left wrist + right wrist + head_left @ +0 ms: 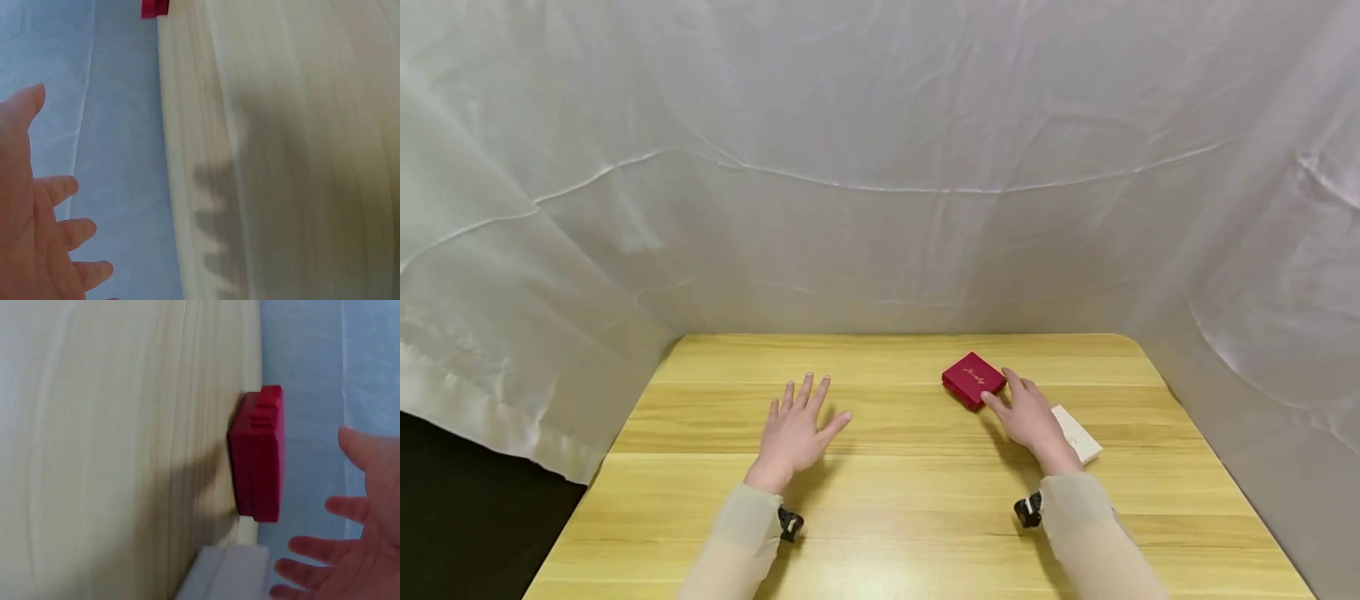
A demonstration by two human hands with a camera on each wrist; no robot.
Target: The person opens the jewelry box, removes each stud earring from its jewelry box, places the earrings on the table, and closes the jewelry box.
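A red jewelry box (973,379) with gold lettering on its lid lies toward the back right of the wooden table. My right hand (1026,415) hovers just to its right, with thumb and fingers spread; in the right wrist view a gap shows between the fingertips and the red box (257,456). Partly hidden behind the right wrist is a flat white box (1078,435), whose end also appears in the right wrist view. Over the table's left half, my left hand (793,437) is held palm down with fingers spread and nothing in it, its shadow falling on the wood.
Pale wood table boards (895,517) extend between and in front of both arms. White cloth (880,250) hangs behind the table's far edge and along both sides. Each wrist carries a small black camera (1028,509).
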